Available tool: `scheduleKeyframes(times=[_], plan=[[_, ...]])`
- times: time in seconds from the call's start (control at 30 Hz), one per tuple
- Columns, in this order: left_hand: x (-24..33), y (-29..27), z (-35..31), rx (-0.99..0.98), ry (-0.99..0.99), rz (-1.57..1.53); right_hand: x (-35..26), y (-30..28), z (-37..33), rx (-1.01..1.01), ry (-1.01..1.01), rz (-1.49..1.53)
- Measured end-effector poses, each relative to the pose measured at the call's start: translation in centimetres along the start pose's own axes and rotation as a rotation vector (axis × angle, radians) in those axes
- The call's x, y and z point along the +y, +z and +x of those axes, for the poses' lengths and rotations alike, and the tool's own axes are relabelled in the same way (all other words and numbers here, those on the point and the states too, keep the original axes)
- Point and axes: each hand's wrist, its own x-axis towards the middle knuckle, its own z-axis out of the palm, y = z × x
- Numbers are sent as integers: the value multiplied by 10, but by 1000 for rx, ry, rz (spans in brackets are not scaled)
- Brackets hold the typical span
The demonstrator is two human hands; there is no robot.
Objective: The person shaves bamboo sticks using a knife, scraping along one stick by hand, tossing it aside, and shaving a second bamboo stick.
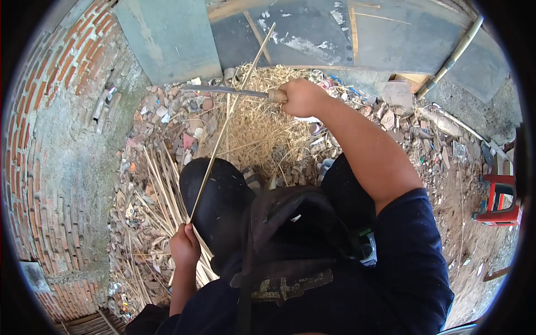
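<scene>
My left hand [185,245] is closed around the near end of a long, thin bamboo strip [216,146], beside my left knee. The strip slants up and away across my knee to the far side. In my right hand [305,98] is the wooden handle of a long knife [223,89], its blade pointing left. The blade crosses the strip toward its far end and appears to lie against it. Below the blade, a heap of pale curled shavings [262,125] covers the ground between and beyond my knees.
A bundle of bamboo strips [162,184] lies on the rubble to my left. A brick wall [61,156] rises at the left, and grey panels [290,36] stand at the far side. A red plastic stool [498,200] is at the right, below a leaning pole [451,57].
</scene>
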Motion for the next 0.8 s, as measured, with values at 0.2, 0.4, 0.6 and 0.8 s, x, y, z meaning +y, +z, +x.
scheduleKeyframes(times=[0.2,0.4,0.6,0.8], plan=[[-7,4,-17,21,-4,44,-62,-25,-16,-209,-106,-183],[10,-3,0,31,16,79,-5,-18,-6,-107,37,-122],[-13,4,-16,58,18,51,-61,-29,-12,-176,-99,-210],[0,-1,-1,63,56,62,-8,-24,-6,-63,66,-117]])
